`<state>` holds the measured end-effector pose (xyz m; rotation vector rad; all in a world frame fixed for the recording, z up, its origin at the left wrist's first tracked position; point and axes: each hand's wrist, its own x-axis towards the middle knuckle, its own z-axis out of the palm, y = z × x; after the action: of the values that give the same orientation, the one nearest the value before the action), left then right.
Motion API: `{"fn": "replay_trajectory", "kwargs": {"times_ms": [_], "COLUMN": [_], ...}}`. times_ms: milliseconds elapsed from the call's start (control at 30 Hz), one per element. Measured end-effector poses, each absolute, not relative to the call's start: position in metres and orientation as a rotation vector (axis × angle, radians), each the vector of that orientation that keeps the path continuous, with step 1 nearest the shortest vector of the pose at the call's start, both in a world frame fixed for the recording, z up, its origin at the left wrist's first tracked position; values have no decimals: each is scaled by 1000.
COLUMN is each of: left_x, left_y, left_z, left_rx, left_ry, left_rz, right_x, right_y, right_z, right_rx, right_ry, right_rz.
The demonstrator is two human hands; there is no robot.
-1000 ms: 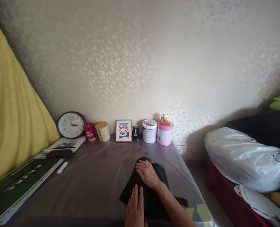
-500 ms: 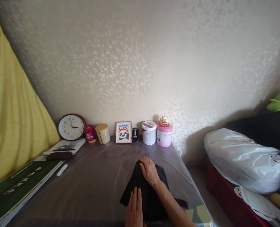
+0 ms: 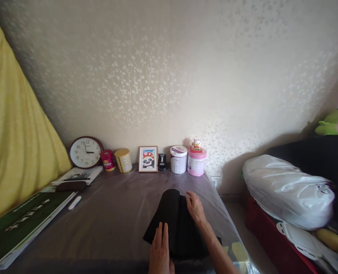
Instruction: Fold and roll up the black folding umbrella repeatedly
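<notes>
A folded black cloth piece (image 3: 169, 213) lies on the table near its front edge, with a fold line running lengthwise down it. My left hand (image 3: 159, 243) rests flat on its lower left part, fingers straight and close together. At the upper right edge of the cloth, my right hand (image 3: 195, 207) has its fingers curled round the border; the fingertips are partly hidden. My right forearm covers much of the cloth's right side. A dark strap-like end shows just beyond that forearm.
Along the wall stand a clock (image 3: 86, 152), a pink-red can (image 3: 108, 160), a yellow can (image 3: 123, 161), a framed panda picture (image 3: 148, 159) and two tubs, one topped by a cat figurine (image 3: 196, 145). A green book (image 3: 23, 224) lies left. Right of the table is a white plastic bag (image 3: 285, 192).
My right hand has moved from the top middle of the black cloth to its upper right edge, and its fingers have curled. The left hand stays nearly in place.
</notes>
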<state>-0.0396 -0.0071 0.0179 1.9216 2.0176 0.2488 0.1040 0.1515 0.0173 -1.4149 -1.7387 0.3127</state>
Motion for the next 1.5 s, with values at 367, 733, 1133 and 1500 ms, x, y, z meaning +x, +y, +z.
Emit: {"fn": "replay_trajectory", "kwargs": {"times_ms": [367,733,1133,1500], "left_x": [-47,-47,-47,-42], "left_y": [-10,-11,-12,-12], "left_z": [13,4,4,10], "left_rx": [1880,1945,1950,1933], "left_ry": [1913,1920,1926,1982], "left_rz": [440,484,454,372], "right_x": [150,147,125,63], "right_y": [134,132,129,150], "right_z": [17,8,44,55], "right_rx": [-1764,-1786,-1344,-1290], "right_ry": [-1564,-1592,-1338,-1441], "right_rz": [705,580,947,761]}}
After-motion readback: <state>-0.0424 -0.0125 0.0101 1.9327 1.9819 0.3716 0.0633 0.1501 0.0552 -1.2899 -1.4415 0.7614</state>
